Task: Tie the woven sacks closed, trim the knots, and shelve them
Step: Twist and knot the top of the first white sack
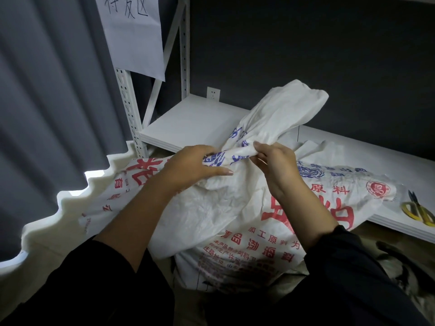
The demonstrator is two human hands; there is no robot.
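A white woven sack (237,222) with red and blue print stands in front of me, its top gathered into a twisted neck (266,128) that rises toward the shelf. My left hand (188,165) grips the bunched fabric at the neck's left side, thumb stretched along it. My right hand (275,158) pinches a fold of the same neck from the right. Both hands meet at the twist. Yellow-handled scissors (417,211) lie on the white shelf (193,123) at the far right.
The white metal shelf unit has a perforated upright (128,109) at left and a paper sign (135,36) hanging above. Grey curtains (47,102) fall at the left. A dark wall with a socket (213,92) is behind the shelf.
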